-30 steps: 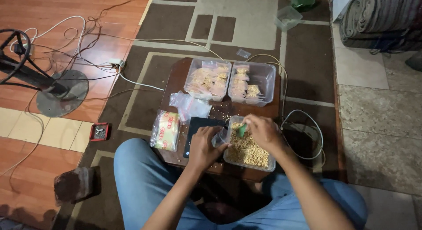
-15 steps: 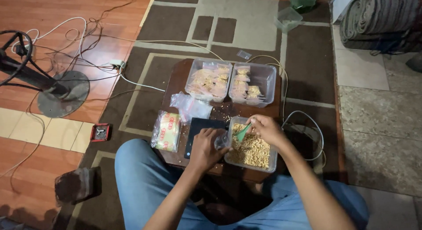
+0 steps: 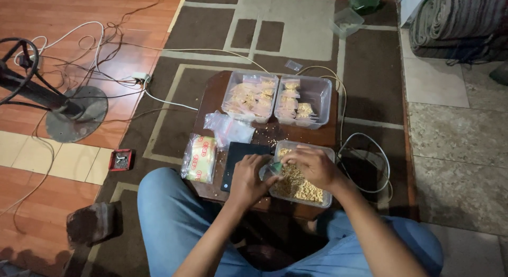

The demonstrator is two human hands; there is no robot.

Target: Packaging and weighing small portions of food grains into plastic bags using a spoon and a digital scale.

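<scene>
My left hand (image 3: pixel 248 179) holds a small clear plastic bag (image 3: pixel 266 170) at the left edge of a clear tub of yellowish grains (image 3: pixel 301 187). My right hand (image 3: pixel 312 166) grips a green scoop (image 3: pixel 276 166) whose tip is tilted at the bag's mouth. Both hands meet above the tub, over a low dark wooden board (image 3: pixel 211 97). A black flat scale (image 3: pixel 238 155) lies under my left hand.
Two clear tubs with filled packets (image 3: pixel 251 94) (image 3: pixel 306 99) stand at the board's far edge. Empty bags (image 3: pixel 227 128) and a roll of printed wrappers (image 3: pixel 200 158) lie left. A fan base (image 3: pixel 74 113), cables, a small red box (image 3: pixel 119 159) and rolled mats (image 3: pixel 455 23) surround.
My right hand has lifted the green scoop out of the grains and brought it left to the bag held by my left hand.
</scene>
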